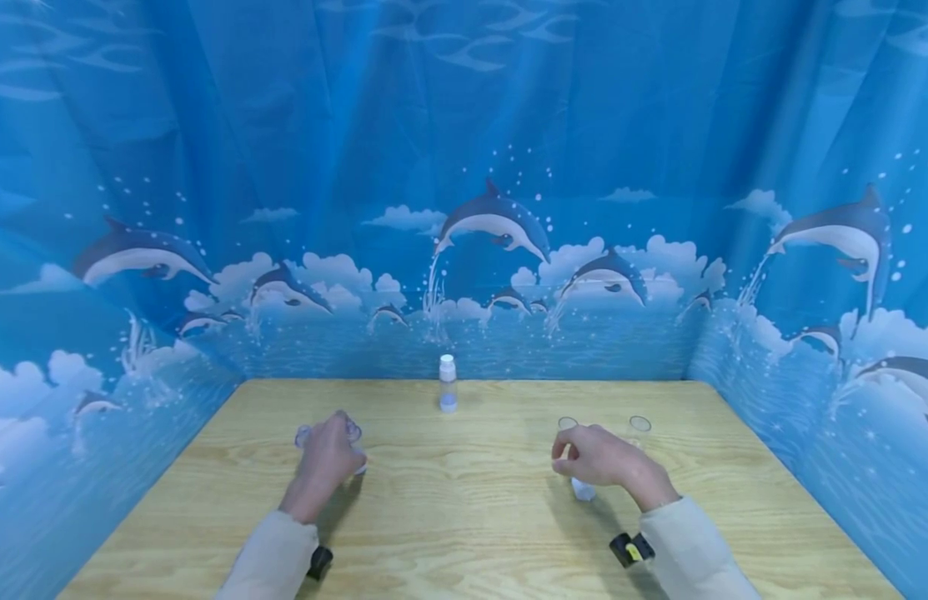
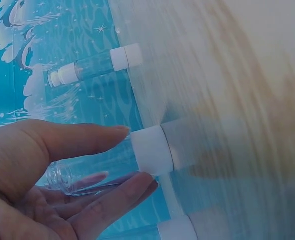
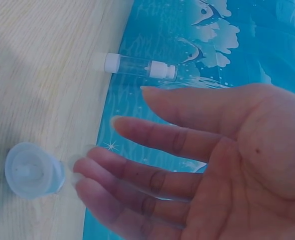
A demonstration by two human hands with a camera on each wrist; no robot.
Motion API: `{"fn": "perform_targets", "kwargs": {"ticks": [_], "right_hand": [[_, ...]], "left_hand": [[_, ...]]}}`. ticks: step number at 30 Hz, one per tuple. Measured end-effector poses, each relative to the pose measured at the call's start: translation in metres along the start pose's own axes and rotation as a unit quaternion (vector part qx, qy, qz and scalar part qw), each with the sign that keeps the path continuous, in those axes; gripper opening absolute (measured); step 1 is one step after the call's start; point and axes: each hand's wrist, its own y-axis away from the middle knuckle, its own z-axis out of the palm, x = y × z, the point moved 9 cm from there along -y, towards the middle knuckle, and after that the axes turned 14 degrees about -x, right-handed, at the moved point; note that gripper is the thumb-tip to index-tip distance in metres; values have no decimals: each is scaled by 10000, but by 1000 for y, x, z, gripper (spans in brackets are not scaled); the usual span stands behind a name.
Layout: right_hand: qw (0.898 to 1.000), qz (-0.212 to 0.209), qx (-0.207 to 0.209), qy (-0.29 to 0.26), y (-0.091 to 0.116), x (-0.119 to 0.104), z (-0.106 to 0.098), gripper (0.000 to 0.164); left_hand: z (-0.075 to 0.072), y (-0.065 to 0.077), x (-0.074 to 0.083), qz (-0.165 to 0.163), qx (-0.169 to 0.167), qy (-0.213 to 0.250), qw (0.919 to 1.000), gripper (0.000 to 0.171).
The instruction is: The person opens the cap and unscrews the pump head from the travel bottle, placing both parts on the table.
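Note:
My left hand is over the left part of the table, thumb and fingers around a clear bottle with a thick white base. In the left wrist view the thumb lies along one side and the fingers along the other, while the base rests on the table. My right hand hovers at the right with its fingers loosely spread and nothing between them. Below it sits a small translucent white cup-like piece with a short stem inside; the hand partly hides it in the head view.
A clear pump bottle with white top and base stands upright at the back middle. Another white-based bottle is beside the gripped one. Two round clear rims, one left and one right, show behind my right hand. A blue dolphin curtain surrounds the table.

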Motion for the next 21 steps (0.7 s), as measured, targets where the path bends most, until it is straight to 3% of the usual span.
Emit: {"fn": "perform_targets", "kwargs": {"ticks": [5, 12, 16, 21], "right_hand": [[10000, -51, 7, 43, 0, -1, 0, 17], [9995, -195, 187, 155, 4, -8, -4, 19], [9974, -323, 503, 397, 6, -14, -8, 26], [9940, -225, 759, 758, 10, -18, -8, 49]], "left_hand": [[-2, 1, 3, 47, 12, -95, 9999, 39], [-7, 7, 15, 24, -130, -69, 9999, 60], [-14, 13, 34, 403, 72, 28, 9992, 61], [-22, 22, 64, 1061, 476, 185, 9930, 56]]}}
